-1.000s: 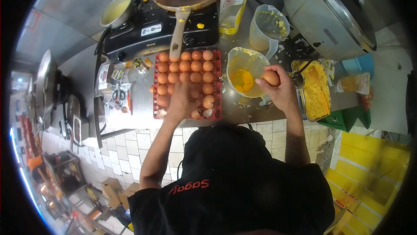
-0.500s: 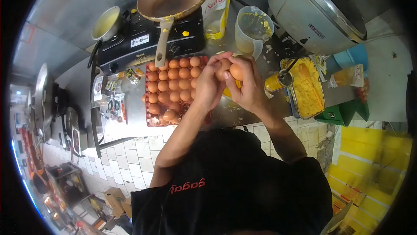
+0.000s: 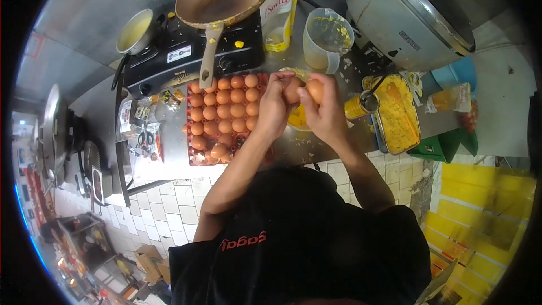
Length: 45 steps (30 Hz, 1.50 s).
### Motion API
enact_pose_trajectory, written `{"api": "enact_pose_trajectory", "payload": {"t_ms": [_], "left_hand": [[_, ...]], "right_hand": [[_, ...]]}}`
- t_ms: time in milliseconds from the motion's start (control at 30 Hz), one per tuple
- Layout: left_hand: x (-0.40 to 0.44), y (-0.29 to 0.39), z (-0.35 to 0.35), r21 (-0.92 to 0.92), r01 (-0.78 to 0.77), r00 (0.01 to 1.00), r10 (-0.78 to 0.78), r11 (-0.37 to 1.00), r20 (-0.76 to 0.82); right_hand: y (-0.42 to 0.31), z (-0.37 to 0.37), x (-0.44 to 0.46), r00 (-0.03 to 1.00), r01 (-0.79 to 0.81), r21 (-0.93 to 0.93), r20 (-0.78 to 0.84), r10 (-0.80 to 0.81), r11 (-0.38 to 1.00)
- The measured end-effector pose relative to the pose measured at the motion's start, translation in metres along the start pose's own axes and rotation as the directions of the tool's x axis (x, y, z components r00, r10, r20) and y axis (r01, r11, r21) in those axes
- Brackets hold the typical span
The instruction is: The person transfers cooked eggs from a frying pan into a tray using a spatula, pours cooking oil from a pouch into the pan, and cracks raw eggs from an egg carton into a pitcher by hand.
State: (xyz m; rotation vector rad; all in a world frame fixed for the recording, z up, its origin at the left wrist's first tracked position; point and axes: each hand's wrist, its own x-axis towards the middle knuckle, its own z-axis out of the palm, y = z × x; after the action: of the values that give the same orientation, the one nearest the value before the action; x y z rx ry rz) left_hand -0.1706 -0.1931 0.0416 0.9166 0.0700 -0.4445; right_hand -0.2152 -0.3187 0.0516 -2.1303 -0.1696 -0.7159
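Eggs [image 3: 315, 91] sit above the jug [image 3: 301, 72], which has yolk [image 3: 297, 117] in it: our left hand [image 3: 275, 106] has its grip closed around one, our right hand [image 3: 327, 112] around another, near the red tray [image 3: 262, 78] on the worktop [image 3: 305, 151].

A brown egg [image 3: 292, 91], shaded and partly covered, was held close beside a paler egg [image 3: 315, 91], which sat at its three o'clock, the visible shell smooth and rounded. Toward six o'clock from both showed the pale, mostly hidden jug [image 3: 302, 130], with bright orange-yellow yolk [image 3: 296, 116] inside its curved rim.
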Motion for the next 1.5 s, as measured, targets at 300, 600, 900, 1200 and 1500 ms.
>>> {"api": "enact_pose_trajectory", "payload": {"t_ms": [300, 600, 900, 1200, 1500], "left_hand": [[-0.030, 0.051, -0.085, 0.492, -0.141, 0.980, 0.192, 0.859, -0.054], [-0.072, 0.040, -0.181, 0.977, 0.195, 0.975, 0.124, -0.087, -0.183], [-0.069, 0.034, -0.189, 0.938, 0.266, 0.957, 0.175, -0.222, -0.231], [-0.118, 0.112, -0.167, 0.637, -0.030, 0.954, 0.213, 0.770, -0.212], [-0.097, 0.102, -0.110, 0.620, -0.126, 0.988, 0.152, 0.774, 0.012]], "right_hand": [[0.028, -0.030, 0.010, 0.939, -0.123, -0.189, 0.296, 0.176, 0.974], [0.023, -0.024, 0.020, 0.940, -0.007, -0.288, 0.326, 0.105, 0.958], [0.014, -0.025, 0.016, 0.944, 0.001, -0.353, 0.308, 0.115, 0.936], [-0.057, 0.015, 0.014, 0.787, -0.044, -0.069, 0.613, 0.077, 0.997], [-0.078, 0.055, 0.010, 0.827, 0.040, 0.327, 0.519, -0.215, 0.944]]}}
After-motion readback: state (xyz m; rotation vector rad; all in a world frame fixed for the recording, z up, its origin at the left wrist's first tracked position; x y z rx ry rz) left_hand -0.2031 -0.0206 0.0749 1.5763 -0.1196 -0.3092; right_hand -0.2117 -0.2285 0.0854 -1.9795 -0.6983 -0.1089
